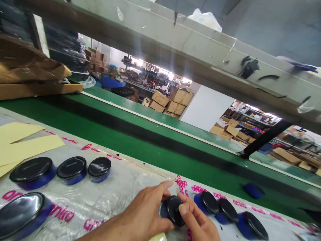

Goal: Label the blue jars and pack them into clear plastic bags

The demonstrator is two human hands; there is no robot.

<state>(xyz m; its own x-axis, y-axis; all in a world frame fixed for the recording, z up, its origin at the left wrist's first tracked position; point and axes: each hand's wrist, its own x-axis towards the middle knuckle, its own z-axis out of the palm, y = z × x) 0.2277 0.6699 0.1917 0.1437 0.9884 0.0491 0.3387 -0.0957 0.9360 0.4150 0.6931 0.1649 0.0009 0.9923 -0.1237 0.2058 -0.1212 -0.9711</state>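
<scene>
1. Hands first: your left hand (147,214) and right hand (198,224) are meeting at the near edge of the plastic sheet (117,194), and both are closing on one black disc (174,210).
2. You are holding that disc tipped up on its edge, flat face turning toward the right hand, so it has no long axis to speak of. Left fingers are wrapping its back and left rim; the right thumb (184,209) is pressing its front rim. Both grips are narrow and full, holding the disc between them.
3. Neither hand is nearer than the other; the disc is sitting between them, touching both.
4. Just right of the held disc, three more discs are lying in a row, overlapping slightly, the closest (209,202) near your right hand.
5. Well left of the held disc, three are standing in a line (72,167), and a fourth, larger-looking one (21,214) is lying nearer you at the picture's edge.
6. That is making eight discs counted, one in hand.
7. Beyond the held disc, the green belt (140,140) is running across; yellow sheets (27,144) are lying far left.
</scene>
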